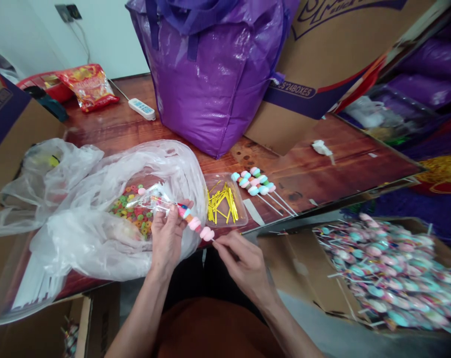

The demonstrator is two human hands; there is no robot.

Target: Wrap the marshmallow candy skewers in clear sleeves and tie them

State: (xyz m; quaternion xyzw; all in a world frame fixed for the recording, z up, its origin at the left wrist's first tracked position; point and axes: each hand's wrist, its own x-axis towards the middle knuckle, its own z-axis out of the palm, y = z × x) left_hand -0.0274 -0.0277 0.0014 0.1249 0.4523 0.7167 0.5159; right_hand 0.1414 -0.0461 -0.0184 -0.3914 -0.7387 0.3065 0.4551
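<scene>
A candy skewer (194, 223) with pink, white and coloured pieces slants between my hands in front of the table. My right hand (244, 261) pinches the thin stick at its lower end. Around the skewer's upper end, the fingers of my left hand (168, 236) are closed on a clear plastic wrapper (153, 196), which sticks out above the thumb. How far the skewer reaches into the wrapper I cannot tell. Just behind my left hand lies a large translucent bag (181, 154), open, with colourful candy rings (124, 206) inside.
A clear tray (242, 209) holds gold twist ties (221, 204). Several finished-looking skewers (253, 181) lie to its right. White sticks (37, 283) are at left. A purple bag (210, 84) and carton (303, 99) stand behind. Low at right, a box holds many wrapped skewers (393, 273).
</scene>
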